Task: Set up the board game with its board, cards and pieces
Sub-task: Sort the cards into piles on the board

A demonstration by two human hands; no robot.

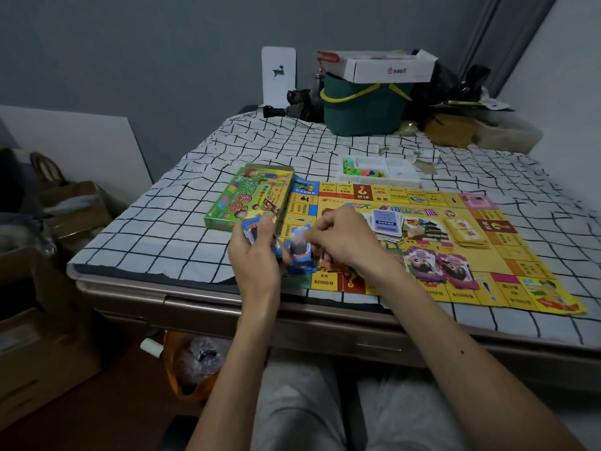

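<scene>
As left hand (257,257) grips cards (254,228), box (248,198) (green) flanks board (512,255) — tray (380,183) beyond

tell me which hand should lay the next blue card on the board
Right: the right hand pinches a blue card over the board, while the left hand grips the card stack.

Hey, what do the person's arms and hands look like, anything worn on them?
Both forearms are bare: no sleeves, watch, bracelet or gloves show. No rings are visible on the left hand or right hand. A small dark mole marks the right forearm.
</scene>
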